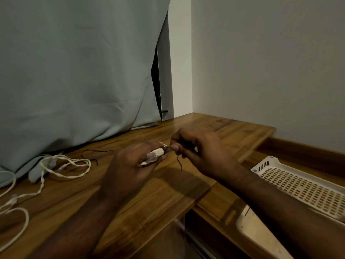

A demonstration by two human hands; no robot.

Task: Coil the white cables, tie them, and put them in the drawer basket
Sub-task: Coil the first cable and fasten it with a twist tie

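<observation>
My left hand (134,165) grips a small coiled bundle of white cable (155,155) above the wooden table (158,193). A thin dark tie (178,161) is wound round the bundle's right end, and its loose tail hangs down. My right hand (197,152) pinches that tie just right of the bundle. Loose white cables (61,165) lie uncoiled on the table at the left, running off toward the lower left. Another dark tie (93,153) lies on the table near them. The white perforated drawer basket (302,189) sits at the lower right, below the table's level.
A grey-green curtain (78,71) hangs behind the table and drapes onto its left part. A plain wall (261,62) stands at the back right. A cream plastic bin (261,238) shows under the table's right edge, beside the basket.
</observation>
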